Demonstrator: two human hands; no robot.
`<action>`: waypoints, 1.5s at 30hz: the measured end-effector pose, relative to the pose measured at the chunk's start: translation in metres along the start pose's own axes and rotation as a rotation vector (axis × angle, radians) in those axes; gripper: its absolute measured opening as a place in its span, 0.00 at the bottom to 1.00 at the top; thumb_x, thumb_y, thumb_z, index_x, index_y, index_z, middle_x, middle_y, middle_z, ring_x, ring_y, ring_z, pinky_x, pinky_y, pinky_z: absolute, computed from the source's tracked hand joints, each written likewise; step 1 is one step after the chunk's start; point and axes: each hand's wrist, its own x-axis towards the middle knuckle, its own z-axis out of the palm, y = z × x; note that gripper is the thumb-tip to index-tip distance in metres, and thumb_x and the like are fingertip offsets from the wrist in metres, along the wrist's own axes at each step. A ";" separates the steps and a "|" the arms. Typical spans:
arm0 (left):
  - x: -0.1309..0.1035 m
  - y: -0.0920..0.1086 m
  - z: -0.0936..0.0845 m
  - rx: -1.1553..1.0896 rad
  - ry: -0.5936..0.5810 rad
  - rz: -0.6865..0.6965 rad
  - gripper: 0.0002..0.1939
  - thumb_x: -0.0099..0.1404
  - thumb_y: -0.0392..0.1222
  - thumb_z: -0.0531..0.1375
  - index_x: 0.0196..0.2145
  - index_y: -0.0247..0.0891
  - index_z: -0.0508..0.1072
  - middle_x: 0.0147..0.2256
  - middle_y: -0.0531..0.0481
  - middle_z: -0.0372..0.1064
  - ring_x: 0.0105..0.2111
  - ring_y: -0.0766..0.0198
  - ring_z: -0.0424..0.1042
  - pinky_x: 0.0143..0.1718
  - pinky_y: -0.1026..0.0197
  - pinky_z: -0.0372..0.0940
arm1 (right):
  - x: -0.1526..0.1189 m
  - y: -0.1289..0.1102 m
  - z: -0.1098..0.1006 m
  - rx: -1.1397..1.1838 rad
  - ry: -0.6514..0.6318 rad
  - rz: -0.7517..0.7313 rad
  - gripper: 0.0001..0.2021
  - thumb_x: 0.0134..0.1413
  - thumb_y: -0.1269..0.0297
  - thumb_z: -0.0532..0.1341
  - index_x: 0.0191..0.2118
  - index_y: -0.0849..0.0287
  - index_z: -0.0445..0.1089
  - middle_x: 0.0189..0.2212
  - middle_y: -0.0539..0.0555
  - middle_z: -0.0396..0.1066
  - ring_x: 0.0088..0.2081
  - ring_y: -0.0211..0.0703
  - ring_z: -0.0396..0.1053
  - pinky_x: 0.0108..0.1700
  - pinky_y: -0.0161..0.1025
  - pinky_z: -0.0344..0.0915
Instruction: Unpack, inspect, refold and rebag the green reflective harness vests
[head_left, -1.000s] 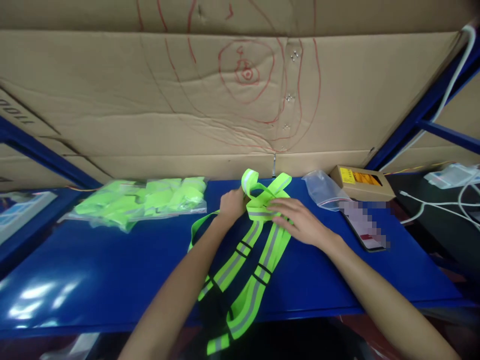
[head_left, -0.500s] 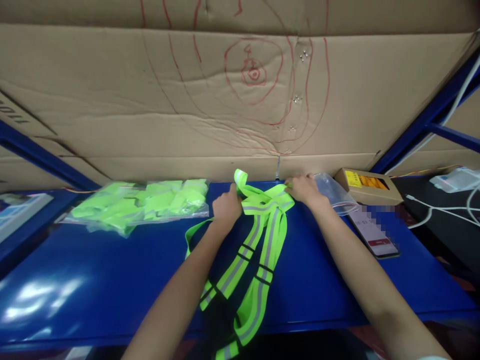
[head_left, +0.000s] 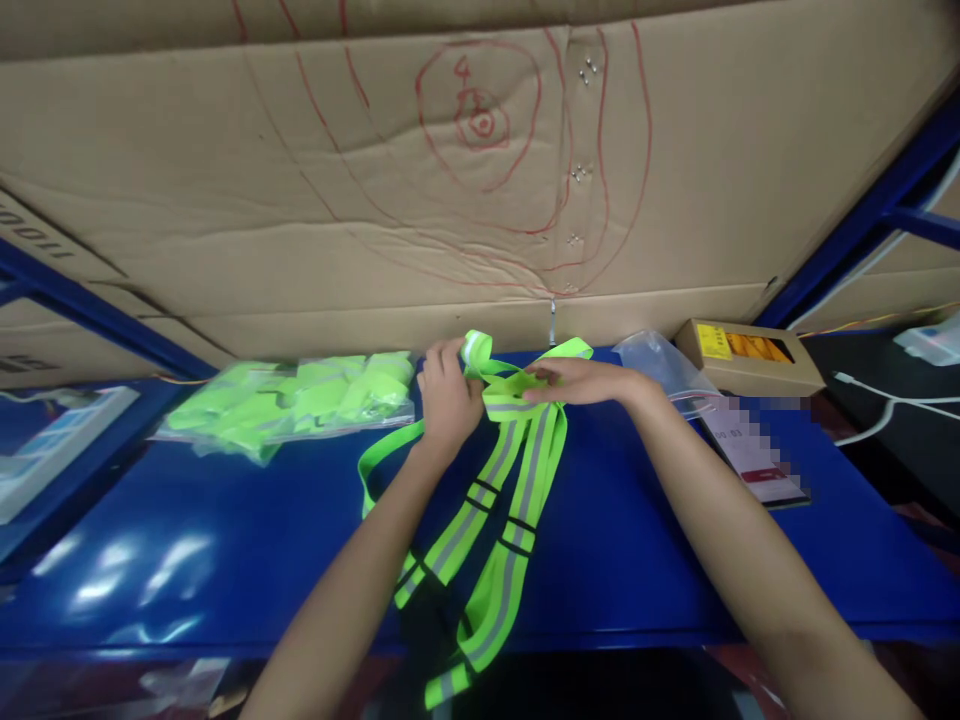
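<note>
A neon-green reflective strap harness (head_left: pixel 523 480) with grey stripes and black sliders lies on the blue tabletop. Its lower straps hang over the front edge, and its upper end is bunched between my hands. My left hand (head_left: pixel 450 400) is closed at the left of the bunch, beside a curled strap end; its fingertips are partly hidden. From the right, my right hand (head_left: pixel 574 380) reaches onto the bunch, thumb and fingers pinching the green webbing. One strap loop bows out left behind my left forearm.
Left of the harness lies a clear bag (head_left: pixel 292 400) of folded green straps. At the right are an empty-looking clear bag (head_left: pixel 660 375), a cardboard box (head_left: pixel 750 375) with a window, and a phone (head_left: pixel 757 460). A cardboard wall (head_left: pixel 337 270) rises behind the blue table (head_left: pixel 615 560).
My right hand has moved left from the bunch's right edge onto its middle. My left hand has turned slightly, fingers higher. The camera view has shifted a little.
</note>
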 end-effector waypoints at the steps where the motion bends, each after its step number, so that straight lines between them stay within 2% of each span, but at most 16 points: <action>1: -0.001 0.002 -0.001 -0.030 0.025 0.022 0.30 0.61 0.31 0.55 0.62 0.37 0.61 0.61 0.35 0.62 0.63 0.45 0.62 0.60 0.46 0.62 | 0.000 -0.003 0.001 0.027 -0.062 -0.024 0.26 0.56 0.43 0.68 0.55 0.52 0.76 0.49 0.53 0.81 0.44 0.46 0.78 0.42 0.37 0.72; 3: -0.003 0.004 0.000 -0.066 0.037 0.059 0.29 0.61 0.29 0.54 0.59 0.38 0.62 0.60 0.36 0.62 0.63 0.47 0.62 0.60 0.47 0.62 | 0.000 -0.006 0.003 0.036 -0.153 -0.032 0.33 0.51 0.47 0.72 0.61 0.53 0.71 0.56 0.55 0.77 0.49 0.48 0.77 0.45 0.37 0.72; 4: -0.004 0.003 0.000 -0.078 0.029 0.075 0.28 0.61 0.28 0.53 0.59 0.38 0.63 0.60 0.36 0.62 0.63 0.48 0.63 0.60 0.47 0.62 | 0.001 -0.007 0.003 0.023 -0.145 -0.021 0.33 0.50 0.52 0.73 0.61 0.54 0.71 0.56 0.55 0.77 0.48 0.48 0.77 0.45 0.37 0.71; 7: -0.005 0.001 0.004 -0.107 -0.005 0.103 0.27 0.60 0.27 0.52 0.58 0.39 0.63 0.58 0.37 0.63 0.61 0.49 0.64 0.58 0.48 0.62 | 0.001 -0.006 0.000 -0.029 -0.032 0.019 0.19 0.55 0.63 0.69 0.53 0.56 0.75 0.46 0.54 0.80 0.42 0.47 0.76 0.41 0.37 0.67; 9: -0.005 -0.001 0.006 -0.115 -0.014 0.110 0.27 0.60 0.27 0.52 0.57 0.39 0.63 0.58 0.37 0.63 0.61 0.50 0.65 0.58 0.49 0.63 | 0.001 -0.004 -0.004 -0.031 0.026 0.028 0.10 0.58 0.64 0.64 0.45 0.57 0.77 0.39 0.53 0.80 0.37 0.45 0.74 0.38 0.37 0.64; 11: -0.005 -0.002 0.007 -0.117 -0.009 0.109 0.24 0.63 0.29 0.53 0.56 0.38 0.63 0.58 0.36 0.63 0.61 0.50 0.64 0.59 0.49 0.62 | 0.001 -0.003 -0.009 -0.015 0.080 0.034 0.07 0.59 0.63 0.61 0.39 0.57 0.76 0.33 0.51 0.77 0.34 0.43 0.71 0.36 0.37 0.61; 14: -0.006 -0.001 0.007 -0.118 -0.059 0.150 0.13 0.69 0.36 0.53 0.50 0.37 0.65 0.55 0.35 0.65 0.60 0.49 0.64 0.59 0.48 0.61 | 0.000 -0.003 -0.017 0.033 0.180 0.057 0.07 0.57 0.62 0.60 0.31 0.57 0.69 0.31 0.51 0.73 0.35 0.42 0.67 0.37 0.37 0.60; 16: -0.008 0.001 0.006 -0.125 -0.142 0.204 0.08 0.71 0.43 0.54 0.44 0.39 0.67 0.48 0.40 0.70 0.52 0.51 0.70 0.55 0.51 0.63 | -0.002 -0.002 -0.023 0.090 0.233 0.080 0.08 0.58 0.60 0.58 0.29 0.56 0.65 0.29 0.51 0.70 0.35 0.43 0.66 0.37 0.38 0.60; 18: -0.009 0.003 0.007 -0.134 -0.221 0.246 0.09 0.71 0.49 0.56 0.39 0.41 0.68 0.39 0.46 0.72 0.43 0.55 0.73 0.48 0.54 0.66 | -0.006 -0.001 -0.029 0.156 0.254 0.095 0.08 0.59 0.59 0.55 0.31 0.55 0.62 0.29 0.50 0.69 0.34 0.42 0.66 0.37 0.38 0.61; 20: -0.011 0.004 0.009 -0.139 -0.276 0.274 0.10 0.70 0.50 0.58 0.39 0.42 0.70 0.37 0.49 0.73 0.40 0.57 0.74 0.45 0.56 0.66 | -0.012 -0.001 -0.035 0.274 0.259 0.092 0.07 0.60 0.58 0.54 0.35 0.55 0.63 0.30 0.50 0.69 0.34 0.42 0.68 0.38 0.38 0.64; 25: -0.010 0.001 0.018 -0.143 -0.332 0.313 0.14 0.66 0.38 0.60 0.49 0.39 0.72 0.48 0.44 0.73 0.50 0.52 0.72 0.52 0.52 0.67 | -0.026 -0.002 -0.047 0.732 0.226 0.076 0.16 0.60 0.48 0.61 0.39 0.57 0.68 0.32 0.49 0.70 0.33 0.39 0.67 0.38 0.38 0.64; 30: -0.010 -0.001 0.023 -0.160 -0.352 0.332 0.10 0.68 0.39 0.59 0.46 0.39 0.74 0.47 0.43 0.73 0.48 0.50 0.73 0.54 0.48 0.67 | -0.017 -0.009 -0.036 0.689 0.129 0.109 0.18 0.54 0.49 0.70 0.42 0.58 0.71 0.26 0.46 0.69 0.28 0.37 0.65 0.33 0.36 0.60; 36: -0.015 0.001 0.027 -0.191 -0.382 0.363 0.12 0.70 0.44 0.61 0.48 0.40 0.76 0.47 0.43 0.73 0.49 0.49 0.73 0.52 0.48 0.69 | -0.001 -0.033 -0.014 0.776 0.050 0.040 0.15 0.57 0.53 0.68 0.44 0.56 0.69 0.28 0.46 0.69 0.29 0.37 0.68 0.33 0.36 0.62; 40: -0.017 0.001 0.026 -0.211 -0.408 0.373 0.11 0.72 0.43 0.58 0.49 0.44 0.77 0.50 0.43 0.70 0.48 0.50 0.74 0.46 0.52 0.70 | -0.003 -0.043 -0.016 0.632 0.030 0.001 0.12 0.62 0.54 0.63 0.45 0.56 0.69 0.28 0.45 0.67 0.28 0.36 0.64 0.31 0.34 0.58; 42: -0.017 0.001 0.025 -0.226 -0.403 0.357 0.10 0.72 0.41 0.58 0.46 0.44 0.78 0.50 0.43 0.69 0.47 0.52 0.74 0.44 0.53 0.70 | -0.004 -0.038 -0.018 0.424 0.055 0.054 0.09 0.64 0.57 0.62 0.44 0.56 0.69 0.27 0.45 0.67 0.28 0.37 0.62 0.30 0.34 0.56; 45: -0.014 0.002 0.023 -0.267 -0.363 0.305 0.09 0.72 0.39 0.55 0.46 0.41 0.75 0.48 0.43 0.69 0.46 0.53 0.73 0.45 0.54 0.68 | -0.004 -0.025 -0.021 0.067 0.157 0.190 0.05 0.63 0.63 0.62 0.41 0.58 0.71 0.30 0.49 0.71 0.32 0.40 0.66 0.33 0.35 0.57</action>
